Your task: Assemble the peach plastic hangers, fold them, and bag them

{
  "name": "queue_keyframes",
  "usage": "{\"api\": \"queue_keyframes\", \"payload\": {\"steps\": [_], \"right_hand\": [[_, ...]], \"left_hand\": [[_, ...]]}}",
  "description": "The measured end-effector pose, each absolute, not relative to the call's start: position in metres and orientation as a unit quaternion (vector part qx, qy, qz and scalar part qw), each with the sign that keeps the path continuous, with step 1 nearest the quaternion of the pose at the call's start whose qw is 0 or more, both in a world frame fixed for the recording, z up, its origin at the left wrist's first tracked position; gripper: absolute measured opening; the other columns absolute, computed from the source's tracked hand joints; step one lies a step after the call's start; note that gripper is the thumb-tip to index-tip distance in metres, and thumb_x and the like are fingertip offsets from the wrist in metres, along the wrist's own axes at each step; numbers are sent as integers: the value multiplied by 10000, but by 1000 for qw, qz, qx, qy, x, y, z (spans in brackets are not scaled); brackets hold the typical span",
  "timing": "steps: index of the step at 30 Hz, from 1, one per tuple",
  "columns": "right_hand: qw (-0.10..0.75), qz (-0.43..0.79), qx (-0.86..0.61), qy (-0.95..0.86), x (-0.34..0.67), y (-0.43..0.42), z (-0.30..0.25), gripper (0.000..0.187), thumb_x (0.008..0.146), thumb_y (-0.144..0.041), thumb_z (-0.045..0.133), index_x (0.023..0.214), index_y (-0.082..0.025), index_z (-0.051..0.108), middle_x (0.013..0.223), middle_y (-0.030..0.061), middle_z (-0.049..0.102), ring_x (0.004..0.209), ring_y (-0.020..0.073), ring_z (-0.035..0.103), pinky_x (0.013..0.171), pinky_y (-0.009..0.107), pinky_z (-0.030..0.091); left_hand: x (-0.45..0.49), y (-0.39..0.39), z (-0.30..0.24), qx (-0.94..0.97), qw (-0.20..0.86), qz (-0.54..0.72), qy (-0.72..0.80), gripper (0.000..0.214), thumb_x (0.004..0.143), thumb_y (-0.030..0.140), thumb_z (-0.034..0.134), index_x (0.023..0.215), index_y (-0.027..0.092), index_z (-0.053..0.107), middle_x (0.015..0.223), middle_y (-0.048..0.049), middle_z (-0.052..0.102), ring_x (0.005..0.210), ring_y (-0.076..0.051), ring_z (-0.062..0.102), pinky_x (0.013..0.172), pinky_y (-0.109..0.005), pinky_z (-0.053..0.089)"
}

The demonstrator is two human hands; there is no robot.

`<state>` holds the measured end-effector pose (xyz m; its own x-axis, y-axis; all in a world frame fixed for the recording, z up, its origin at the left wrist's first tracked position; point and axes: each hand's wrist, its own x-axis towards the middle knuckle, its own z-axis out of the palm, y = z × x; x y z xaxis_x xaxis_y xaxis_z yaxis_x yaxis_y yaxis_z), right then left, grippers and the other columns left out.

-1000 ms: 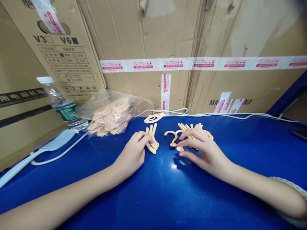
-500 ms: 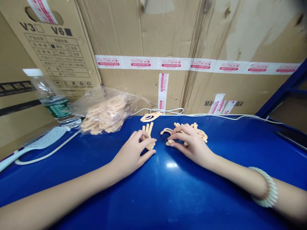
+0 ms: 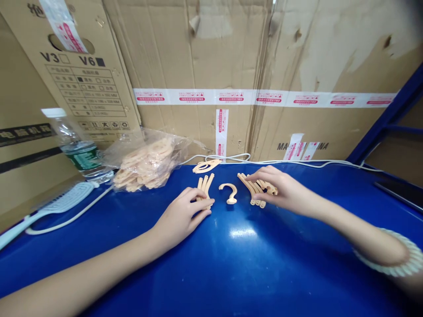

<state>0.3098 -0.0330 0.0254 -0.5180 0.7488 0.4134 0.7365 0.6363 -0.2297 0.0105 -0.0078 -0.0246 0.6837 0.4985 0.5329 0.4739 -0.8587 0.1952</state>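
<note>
A beige plastic hook [image 3: 229, 193], shaped like a clothes-hanger hook, lies by itself between my two hands. My left hand [image 3: 185, 212] rests over several slim beige strips with holes in their ends [image 3: 207, 182]. Its fingers are loosely bent and the thumb is apart from them. On the other side, my right hand [image 3: 279, 189] hovers over a second group of beige strips [image 3: 253, 189], thumb and fingers spread. Beneath and beyond its fingers sit more curved beige pieces [image 3: 269, 187], partly hidden. Whether the fingertips touch any piece is hard to see.
Further back lie a flat beige piece [image 3: 206, 166] and a white cable [image 3: 280, 162]. At left are a clear bag of beige parts [image 3: 145, 163], a water bottle [image 3: 81, 152] and a light-blue hairbrush [image 3: 68, 198]. Cardboard boxes [image 3: 185, 57] stand behind the blue table [image 3: 211, 268].
My right hand has moved right, off the hook, which now lies uncovered, and over the right-hand pieces. My left hand stays over its strips. The view has shifted slightly.
</note>
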Motion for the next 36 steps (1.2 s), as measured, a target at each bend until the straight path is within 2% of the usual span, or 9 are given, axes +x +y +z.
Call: {"api": "queue_keyframes", "payload": {"steps": [5, 10, 15, 25, 32, 34, 36], "right_hand": [[142, 48, -468, -871, 356, -26, 45, 383, 829, -349, 651, 1186, -212, 620, 1172, 116, 622, 1100, 289, 586, 947, 472, 474], [93, 108, -467, -872, 359, -22, 37, 321, 770, -241, 676, 1091, -231, 690, 1181, 97, 618, 1069, 273, 622, 926, 432, 501], [67, 97, -481, -869, 359, -16, 31, 243, 794, -236, 660, 1030, -218, 715, 1143, 97, 631, 1026, 250, 640, 856, 371, 525], [76, 97, -507, -853, 391, -2, 29, 250, 780, -260, 671, 1013, -184, 719, 1139, 121, 662, 1069, 287, 633, 939, 428, 487], [128, 51, -504, -853, 359, -18, 37, 403, 826, -348, 677, 1189, -185, 613, 1171, 128, 613, 1072, 276, 603, 941, 437, 473], [120, 63, -469, -873, 337, -27, 35, 419, 868, -373, 648, 1240, -191, 587, 1176, 122, 603, 1057, 259, 601, 928, 419, 479], [105, 68, -438, -890, 320, -34, 30, 407, 875, -361, 655, 1241, -192, 601, 1227, 123, 582, 1130, 264, 568, 970, 411, 455]], "left_hand": [[11, -9, -24, 915, 11, 308, 262, 240, 942, 190, 542, 1118, 225, 700, 1044, -83, 657, 956, -215, 595, 828, -394, 550], [12, -8, -23, 916, 6, 307, 259, 245, 934, 189, 548, 1124, 222, 699, 1047, -86, 668, 955, -223, 607, 828, -403, 558], [12, -8, -22, 917, 0, 307, 256, 243, 939, 200, 538, 1115, 222, 703, 1051, -86, 671, 951, -222, 609, 825, -399, 561], [12, -8, -23, 920, -2, 296, 256, 243, 943, 196, 537, 1128, 216, 693, 1060, -86, 662, 962, -222, 604, 836, -396, 554], [11, -7, -23, 921, -5, 293, 258, 250, 951, 197, 521, 1135, 208, 691, 1052, -89, 654, 965, -224, 599, 837, -397, 552], [11, -7, -24, 922, -8, 288, 258, 251, 956, 202, 514, 1133, 198, 691, 1057, -94, 651, 966, -226, 595, 836, -397, 552], [11, -6, -23, 924, -12, 283, 256, 249, 958, 202, 514, 1129, 191, 694, 1059, -97, 651, 966, -229, 591, 832, -396, 551]]}}
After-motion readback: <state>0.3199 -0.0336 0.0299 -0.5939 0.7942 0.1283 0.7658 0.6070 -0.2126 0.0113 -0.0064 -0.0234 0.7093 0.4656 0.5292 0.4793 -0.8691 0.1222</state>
